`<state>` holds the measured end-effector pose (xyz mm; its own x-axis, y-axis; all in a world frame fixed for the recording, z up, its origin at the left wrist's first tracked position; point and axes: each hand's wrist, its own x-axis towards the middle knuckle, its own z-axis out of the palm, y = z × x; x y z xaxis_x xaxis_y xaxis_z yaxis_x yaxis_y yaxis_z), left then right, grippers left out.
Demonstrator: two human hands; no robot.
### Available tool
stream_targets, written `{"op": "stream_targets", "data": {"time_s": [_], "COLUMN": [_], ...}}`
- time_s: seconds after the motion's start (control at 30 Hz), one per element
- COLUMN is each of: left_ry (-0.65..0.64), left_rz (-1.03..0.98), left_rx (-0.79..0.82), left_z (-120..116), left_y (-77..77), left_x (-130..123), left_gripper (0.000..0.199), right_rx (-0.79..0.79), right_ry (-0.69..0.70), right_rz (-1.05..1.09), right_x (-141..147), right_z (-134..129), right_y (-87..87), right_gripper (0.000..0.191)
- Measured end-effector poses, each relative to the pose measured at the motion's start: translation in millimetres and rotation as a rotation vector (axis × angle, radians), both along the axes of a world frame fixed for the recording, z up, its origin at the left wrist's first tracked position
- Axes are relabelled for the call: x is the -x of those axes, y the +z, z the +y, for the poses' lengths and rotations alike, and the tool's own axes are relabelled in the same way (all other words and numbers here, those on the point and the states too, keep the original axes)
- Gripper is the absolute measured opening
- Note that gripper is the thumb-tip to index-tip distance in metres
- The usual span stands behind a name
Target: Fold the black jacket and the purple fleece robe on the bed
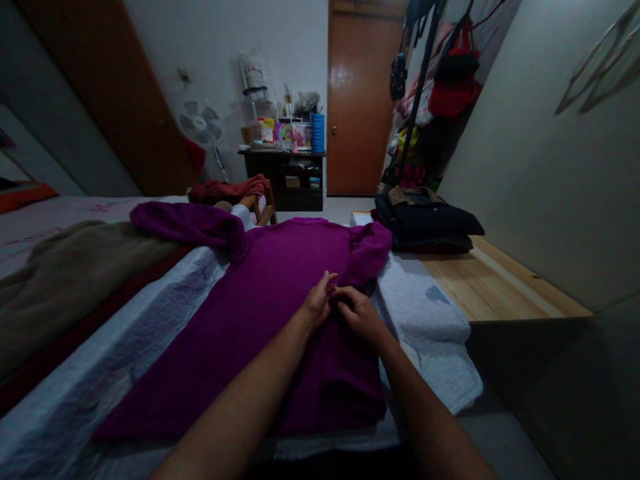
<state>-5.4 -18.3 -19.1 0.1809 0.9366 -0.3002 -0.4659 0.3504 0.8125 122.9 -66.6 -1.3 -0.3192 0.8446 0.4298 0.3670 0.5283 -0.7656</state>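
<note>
A purple long-sleeved garment (250,313) lies spread out in front of me, its neckline at the far end. Its left sleeve reaches out sideways, while the right sleeve is folded in over the body. My left hand (319,300) is over the middle right of the garment, fingers apart and holding nothing I can see. Close beside it, my right hand (357,312) has its fingers curled in a pinch on the purple cloth near the folded sleeve.
A light grey cloth (425,313) lies under the garment. Dark folded clothes (430,223) are stacked at the right on a wooden board (500,287). A brown blanket (75,280) lies at left. Farther back are a fan (201,123), a dark shelf (283,180) and a door (360,100).
</note>
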Motion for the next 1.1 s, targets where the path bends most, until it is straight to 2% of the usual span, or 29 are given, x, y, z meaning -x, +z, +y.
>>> {"op": "stream_targets", "data": {"time_s": [0.13,0.3,0.4,0.47,0.57,0.6,0.73,0.8,1.0,1.03,1.1], "left_ry": [-0.023,-0.107,-0.109,-0.108,-0.080,-0.079,-0.111,-0.069,0.088,0.108,0.152], "left_rz": [0.167,0.534,0.682,0.753,0.746,0.708,0.541,0.478,0.269,0.219,0.125], "left_rx": [-0.136,-0.240,-0.355,-0.419,-0.371,-0.334,-0.276,-0.283,-0.293,-0.285,-0.270], "left_z": [5.3,9.4,13.1,15.4,18.3,19.3,25.9,30.5,41.5,42.6,44.7], "left_y": [-9.8,-9.0,-8.4,-10.1,-14.7,-16.0,-14.8,-9.4,15.6,19.1,24.2], "left_x": [-7.5,-16.8,-19.6,-20.0,-20.1,-20.1,-19.6,-17.2,2.7,7.5,17.7], "left_gripper": [0.038,0.055,0.051,0.052,0.062,0.060,0.021,0.015,0.034,0.035,0.036], "right_rx": [0.124,0.093,0.015,-0.007,0.050,0.073,0.121,0.129,0.198,0.212,0.213], "right_ry": [-0.095,-0.307,-0.481,-0.549,-0.494,-0.461,-0.327,-0.261,-0.069,-0.055,-0.072], "right_rz": [0.111,0.189,0.112,0.003,-0.175,-0.227,-0.424,-0.514,-0.682,-0.696,-0.709], "right_x": [-9.2,-24.4,-35.2,-41.6,-46.1,-45.5,-31.5,-19.2,10.9,12.8,14.2], "right_z": [-12.9,-14.0,-16.2,-20.5,-31.9,-37.2,-64.9,-80.2,-106.8,-107.2,-105.5], "right_y": [-1.7,-12.0,-16.5,-18.1,-18.5,-17.9,-10.5,-5.8,-4.7,-5.9,-8.4], "right_gripper": [0.019,0.019,0.020,0.020,0.019,0.019,0.026,0.040,0.095,0.096,0.082]}}
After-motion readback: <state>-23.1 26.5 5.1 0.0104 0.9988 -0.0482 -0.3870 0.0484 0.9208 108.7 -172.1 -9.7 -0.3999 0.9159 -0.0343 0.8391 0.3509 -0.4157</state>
